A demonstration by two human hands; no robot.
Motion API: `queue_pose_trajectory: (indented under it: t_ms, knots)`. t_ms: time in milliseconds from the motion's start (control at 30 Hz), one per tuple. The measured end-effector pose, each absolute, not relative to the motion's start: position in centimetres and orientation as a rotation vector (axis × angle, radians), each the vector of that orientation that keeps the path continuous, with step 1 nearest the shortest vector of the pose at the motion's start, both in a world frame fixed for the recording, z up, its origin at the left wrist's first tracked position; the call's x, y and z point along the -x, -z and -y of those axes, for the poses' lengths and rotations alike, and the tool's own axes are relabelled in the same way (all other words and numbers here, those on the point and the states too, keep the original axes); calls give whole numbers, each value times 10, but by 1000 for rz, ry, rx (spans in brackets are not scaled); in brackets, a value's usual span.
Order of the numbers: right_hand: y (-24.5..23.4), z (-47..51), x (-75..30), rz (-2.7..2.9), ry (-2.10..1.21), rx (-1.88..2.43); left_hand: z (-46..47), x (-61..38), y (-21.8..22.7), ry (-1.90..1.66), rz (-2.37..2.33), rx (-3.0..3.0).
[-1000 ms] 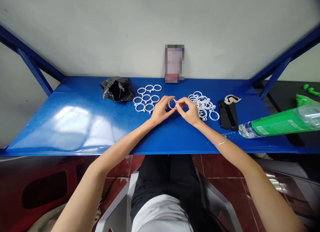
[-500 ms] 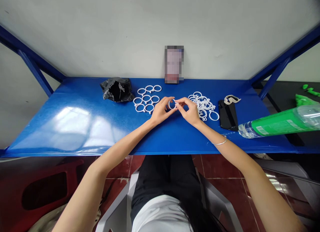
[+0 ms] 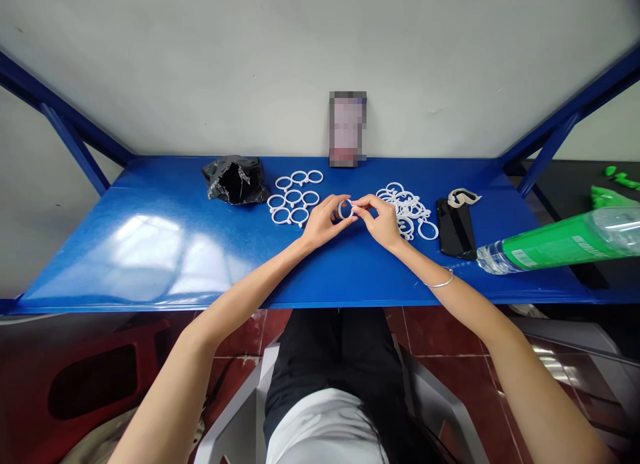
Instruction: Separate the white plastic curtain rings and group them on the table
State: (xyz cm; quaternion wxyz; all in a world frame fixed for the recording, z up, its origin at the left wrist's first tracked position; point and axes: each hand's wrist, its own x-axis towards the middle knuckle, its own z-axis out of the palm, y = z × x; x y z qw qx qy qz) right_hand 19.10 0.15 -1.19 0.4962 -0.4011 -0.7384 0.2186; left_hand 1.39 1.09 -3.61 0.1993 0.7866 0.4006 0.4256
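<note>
Between my two hands, just above the blue table, is a white curtain ring (image 3: 341, 211). My left hand (image 3: 323, 222) grips its left and lower side between thumb and fingers. With thumb and fingertips pinched, my right hand (image 3: 381, 221) holds the ring's right edge; any small part in that pinch is hidden. Left of my left hand, several white rings with small eyelets (image 3: 293, 198) lie in short rows. Beside my right hand is a loose heap of similar rings (image 3: 407, 204), partly covered by that hand.
A crumpled black plastic bag (image 3: 235, 179) sits open at the back left. A blurred-out phone-like object (image 3: 347, 129) leans on the wall. At right are a black phone (image 3: 457, 229), a whitish curved item (image 3: 463, 198) on it, and a bottle with a green label (image 3: 555, 243).
My fingers have shifted slightly on the ring, which has turned a little between them. The rows, the heap and the other items stay where they were.
</note>
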Motion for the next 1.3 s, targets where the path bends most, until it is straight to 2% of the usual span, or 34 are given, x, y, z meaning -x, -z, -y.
queue_pose_trajectory:
  t_ms: [1300]
  knots:
    - [3,3,-189,1818,-482,970,-8,-16,34,-1199,-1107,-2175]
